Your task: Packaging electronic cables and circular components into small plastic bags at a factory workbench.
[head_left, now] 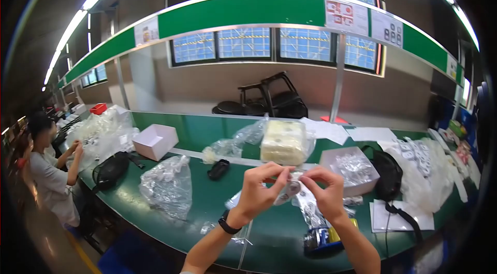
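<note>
My left hand (pixel 261 191), with a dark band on its wrist, is raised over the green bench in a pinch. Close beside it, my right hand (pixel 327 194) pinches too. Between the fingertips is a small pale piece with a round dark mark (pixel 293 188); its exact kind is too small to tell. Below and behind the fingers a white strip with dark round marks (pixel 309 209) hangs toward the bench. Near my right forearm lies a blue tray (pixel 323 247) with blue and yellow items, partly hidden by that arm.
An open white box with clear bags (pixel 357 168) stands right of my hands, beside a black pouch (pixel 388 175). Left are a clear plastic bag (pixel 168 186), a white box (pixel 155 142) and a black pouch (pixel 111 170). A wrapped cream bundle (pixel 283 142) sits ahead. Another person (pixel 49 175) works at far left.
</note>
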Demonstrator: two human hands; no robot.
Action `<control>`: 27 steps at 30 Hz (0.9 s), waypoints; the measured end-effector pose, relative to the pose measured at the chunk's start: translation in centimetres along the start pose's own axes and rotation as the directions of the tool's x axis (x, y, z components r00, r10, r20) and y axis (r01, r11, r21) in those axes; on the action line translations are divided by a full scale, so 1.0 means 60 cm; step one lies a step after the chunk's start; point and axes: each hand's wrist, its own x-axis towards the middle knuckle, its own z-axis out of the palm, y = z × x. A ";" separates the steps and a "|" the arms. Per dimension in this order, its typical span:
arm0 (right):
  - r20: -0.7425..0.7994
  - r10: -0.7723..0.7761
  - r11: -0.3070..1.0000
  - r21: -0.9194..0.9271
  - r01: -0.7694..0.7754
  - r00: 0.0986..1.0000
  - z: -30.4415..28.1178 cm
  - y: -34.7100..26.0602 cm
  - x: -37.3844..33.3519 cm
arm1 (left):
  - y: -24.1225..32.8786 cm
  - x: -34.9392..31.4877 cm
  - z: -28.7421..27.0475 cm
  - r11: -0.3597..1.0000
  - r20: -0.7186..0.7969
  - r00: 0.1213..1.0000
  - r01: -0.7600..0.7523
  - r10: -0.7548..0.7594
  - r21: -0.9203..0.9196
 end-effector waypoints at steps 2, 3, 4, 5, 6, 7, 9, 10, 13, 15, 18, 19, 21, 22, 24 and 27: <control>-0.018 -0.054 0.996 -0.067 0.052 0.998 -0.006 -0.007 0.006 | 0.012 0.001 -0.003 0.998 0.015 1.000 -0.019 0.020 -0.068; -0.016 -0.058 0.996 -0.069 0.057 0.998 -0.008 -0.018 0.011 | 0.015 0.007 -0.004 0.997 0.011 1.000 -0.024 0.024 -0.068; -0.009 -0.065 0.996 -0.057 0.064 0.998 -0.010 -0.030 0.018 | 0.016 0.013 -0.006 0.995 0.019 1.000 -0.007 0.009 -0.104; -0.005 -0.069 0.997 -0.047 0.069 0.998 -0.012 -0.037 0.026 | 0.017 0.019 -0.008 0.990 0.031 0.999 0.012 -0.007 -0.143; 0.008 -0.065 0.997 -0.038 0.065 0.998 -0.012 -0.038 0.035 | 0.017 0.025 -0.012 0.989 0.015 1.000 0.014 -0.012 -0.150; -0.003 -0.054 0.997 -0.056 0.054 0.999 -0.016 -0.038 0.039 | 0.017 0.029 -0.013 0.990 0.024 1.000 0.019 -0.016 -0.139; 0.040 -0.092 0.994 -0.061 0.094 0.995 -0.026 -0.040 0.044 | 0.018 0.035 -0.013 0.995 0.020 1.000 0.007 -0.005 -0.100; 0.060 -0.087 0.994 -0.065 0.091 0.994 -0.023 -0.035 0.046 | 0.017 0.032 -0.017 0.995 0.021 1.000 0.009 -0.007 -0.101; 0.120 -0.102 0.994 -0.038 0.107 0.988 -0.023 -0.029 0.049 | 0.010 0.028 -0.017 0.990 0.009 0.999 0.041 -0.040 -0.134; 0.126 -0.092 0.994 -0.046 0.098 0.988 -0.029 -0.025 0.050 | 0.002 0.029 -0.011 0.980 0.029 0.998 0.063 -0.058 -0.187; 0.125 -0.078 0.997 -0.005 0.079 0.989 -0.037 -0.020 0.051 | -0.002 0.031 -0.001 0.958 0.066 0.993 0.115 -0.101 -0.264; 0.127 -0.081 0.997 -0.002 0.082 0.989 -0.039 -0.019 0.050 | -0.001 0.030 0.000 0.943 0.087 0.988 0.148 -0.127 -0.298; 0.127 -0.044 0.999 0.028 0.041 0.991 -0.047 -0.017 0.048 | 0.002 0.024 0.002 0.940 0.108 0.986 0.157 -0.130 -0.303; 0.122 -0.047 0.999 0.026 0.044 0.991 -0.052 -0.014 0.047 | 0.003 0.024 0.004 0.935 0.132 0.982 0.170 -0.135 -0.311; 0.119 -0.016 0.997 0.076 0.007 0.993 -0.061 -0.008 0.046 | 0.012 0.026 0.008 0.949 0.154 0.980 0.168 -0.130 -0.266; 0.140 0.028 0.997 0.074 -0.039 0.990 -0.067 -0.015 0.045 | 0.005 0.026 0.016 0.963 0.156 0.977 0.174 -0.143 -0.206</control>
